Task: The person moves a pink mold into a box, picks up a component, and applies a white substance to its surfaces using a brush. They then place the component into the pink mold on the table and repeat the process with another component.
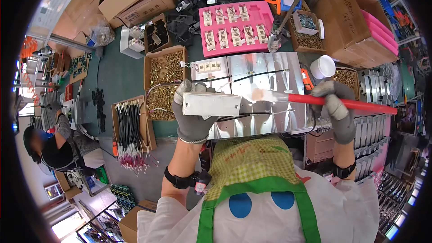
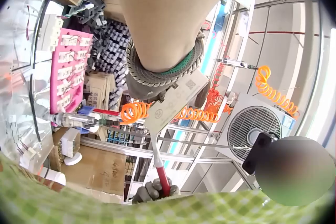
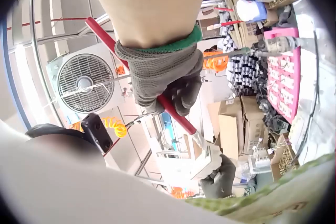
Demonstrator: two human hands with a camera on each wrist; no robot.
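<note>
My gloved left hand (image 1: 189,123) holds a flat white rectangular metal piece (image 1: 211,104) over the metal sheets (image 1: 263,65). A small printed square marks one end of this piece (image 2: 173,103) in the left wrist view. My right hand (image 1: 338,110), also in a grey glove, grips a brush by its long red handle (image 1: 297,98). The brush's pale bristle tip (image 1: 258,95) points left, close to the right end of the white piece. In the right wrist view the red handle (image 3: 176,115) passes through the curled fingers and the brush head overlaps the piece.
A pink foam tray (image 1: 256,13) of white wired blocks lies behind the sheets. Boxes of brass fittings (image 1: 165,69) and a box of black cables (image 1: 130,126) stand left. A white cup (image 1: 323,66) is at the right. Another person (image 1: 58,144) works far left.
</note>
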